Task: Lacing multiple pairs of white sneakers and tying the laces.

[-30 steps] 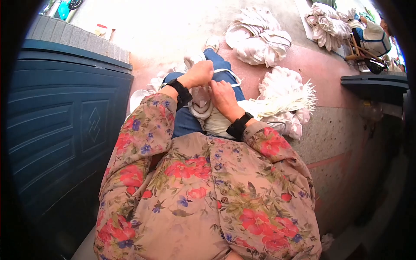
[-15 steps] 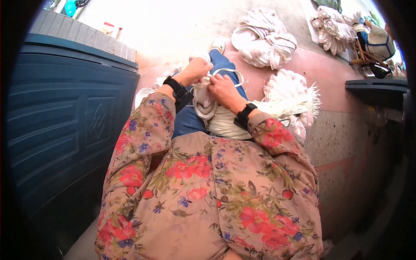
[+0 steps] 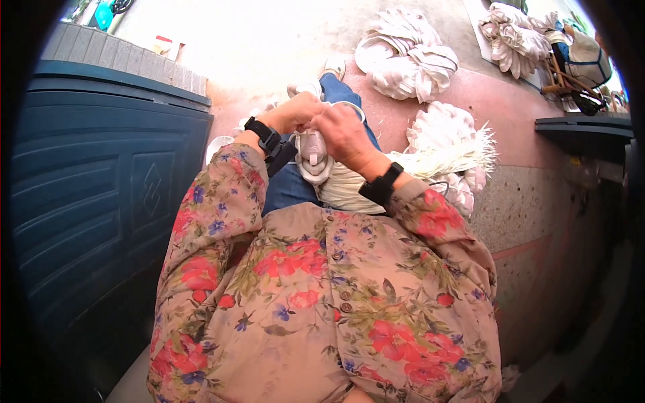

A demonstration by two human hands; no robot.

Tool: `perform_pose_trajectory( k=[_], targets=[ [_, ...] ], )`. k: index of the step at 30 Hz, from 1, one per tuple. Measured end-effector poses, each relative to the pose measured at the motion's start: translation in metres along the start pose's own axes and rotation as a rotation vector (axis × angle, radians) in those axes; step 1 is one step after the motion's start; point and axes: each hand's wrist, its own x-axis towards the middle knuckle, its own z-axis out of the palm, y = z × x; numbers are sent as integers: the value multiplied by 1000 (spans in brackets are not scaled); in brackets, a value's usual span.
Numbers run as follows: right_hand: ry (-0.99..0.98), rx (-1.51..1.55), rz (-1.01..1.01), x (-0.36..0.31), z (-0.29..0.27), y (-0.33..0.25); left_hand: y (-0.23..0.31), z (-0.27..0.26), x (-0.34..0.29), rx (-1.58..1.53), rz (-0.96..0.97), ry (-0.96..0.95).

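Observation:
A pale pinkish-white shoe upper (image 3: 311, 149) hangs over my lap, just below my hands. At its top edge my left hand (image 3: 294, 113) is closed, its fingertips partly hidden by the other hand. Pressed against it, my right hand (image 3: 342, 133) pinches a white shoelace (image 3: 355, 107), which curves out in a loop beyond the knuckles. A thick bundle of cream shoelaces (image 3: 353, 191) lies across my lap, with its fringed ends (image 3: 480, 151) spread to the right. The exact grip point between the hands is hidden.
Heaps of pale shoe uppers (image 3: 410, 64) lie on the pink floor ahead, and more uppers (image 3: 443, 127) sit nearer on the right. A blue panelled door (image 3: 107, 174) stands close on the left. At the far right are another bundle (image 3: 514, 37) and a white bag (image 3: 586, 62).
My right hand has moved up and left against my left hand, turning its back upward. The lace loop has shrunk mostly behind it. More of the shoe upper shows below.

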Motion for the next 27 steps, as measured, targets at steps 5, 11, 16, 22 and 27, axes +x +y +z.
perform_pose_trajectory(
  k=[5,11,16,22,27],
  targets=[
    [559,44,44,63,-90,-16,18,32,-8,443,92,84],
    [774,-57,53,77,-146,-18,16,25,-22,447,-20,162],
    [604,242,145,69,-133,3,-13,-8,-29,686,364,501],
    [44,1450,869,40,-86,2,-48,-14,-54,646,477,391],
    [-430,1014,1141,-7,10,-12,-55,-18,-56,630,490,407]
  ],
)
